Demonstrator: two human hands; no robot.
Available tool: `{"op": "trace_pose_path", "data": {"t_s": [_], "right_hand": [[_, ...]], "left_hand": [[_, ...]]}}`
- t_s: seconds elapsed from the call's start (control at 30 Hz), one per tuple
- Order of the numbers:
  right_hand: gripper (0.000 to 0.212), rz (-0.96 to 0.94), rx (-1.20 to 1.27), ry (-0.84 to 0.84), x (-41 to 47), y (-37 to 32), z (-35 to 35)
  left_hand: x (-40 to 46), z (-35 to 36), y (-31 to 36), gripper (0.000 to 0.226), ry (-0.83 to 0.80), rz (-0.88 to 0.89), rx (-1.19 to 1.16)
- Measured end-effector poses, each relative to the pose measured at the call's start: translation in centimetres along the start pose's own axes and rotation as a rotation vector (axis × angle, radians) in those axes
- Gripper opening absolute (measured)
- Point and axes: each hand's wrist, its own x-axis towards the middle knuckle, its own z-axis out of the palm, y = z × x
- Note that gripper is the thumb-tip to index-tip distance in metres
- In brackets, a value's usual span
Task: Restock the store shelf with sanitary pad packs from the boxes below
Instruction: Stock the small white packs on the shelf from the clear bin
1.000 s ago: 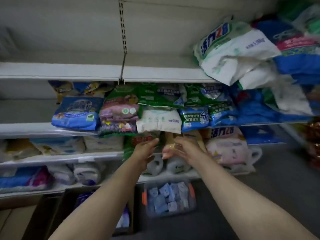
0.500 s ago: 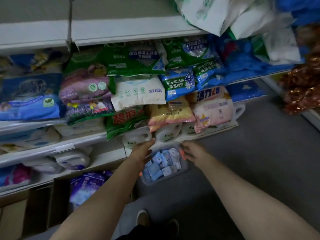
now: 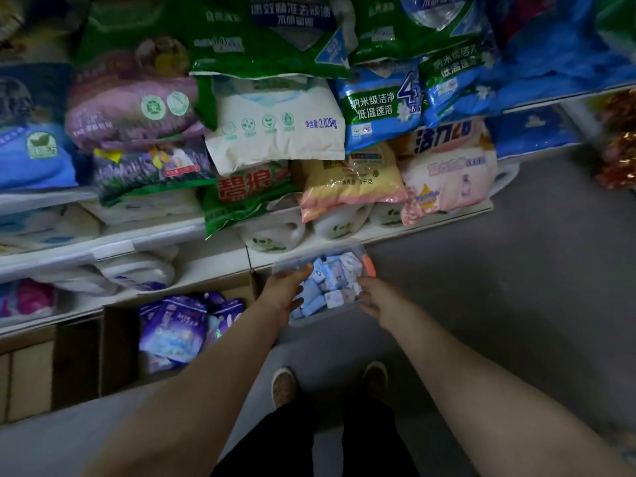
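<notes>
Down low, both hands reached over a clear plastic bin (image 3: pixel 347 313) of small boxy blue-and-white packets on the floor. Left hand (image 3: pixel 284 292) hung flat, fingers straight, at the bin's left rim — holding nothing. Right hand (image 3: pixel 377 299) loosely relaxed at the right rim, contact unclear. Glossy purple sanitary pad packs (image 3: pixel 179 330) sat in a brown cardboard box (image 3: pixel 117 352) under the white shelf (image 3: pixel 213 266), left of the bin.

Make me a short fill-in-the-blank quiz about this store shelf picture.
1. Both hands, left hand and right hand, reach toward the clear plastic ____ of small blue packets.
2. The purple packs sit in a ____ box on the floor.
3. The white bag reads 2.028 ____.

Missing: bin; cardboard; kg
</notes>
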Motion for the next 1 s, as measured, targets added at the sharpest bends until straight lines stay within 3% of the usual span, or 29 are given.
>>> {"op": "trace_pose_path", "data": {"t_s": [0.13,0.6,0.7,0.87,0.93,1.0], "right_hand": [[0.044,0.024,-0.033,-0.021,2.2,-0.4,-1.0],[0.030,0.078,-0.288,-0.123,16.8,1.4,-7.5],[0.040,0.105,-0.301,-0.104,21.5,3.0,-7.6],[0.036,0.121,-0.316,-0.061,29.8,5.6,-6.6],[0.033,0.124,-0.325,-0.047,33.1,6.6,-5.9],[0.038,0.117,-0.341,-0.035,36.8,7.7,-5.2]], "left_hand": [[1.4,1.5,-1.2,0.058,0.043,-0.014,-0.040],[9.7,8.0,-10.5,0.052,0.232,-0.066,-0.243],[13.7,8.7,-12.7,0.054,0.251,-0.085,-0.223],[21.3,9.4,-15.8,0.021,0.239,-0.108,-0.126],[24.8,9.3,-17.4,0.024,0.262,-0.102,-0.095],[28.4,9.2,-19.4,0.043,0.271,-0.100,-0.072]]}}
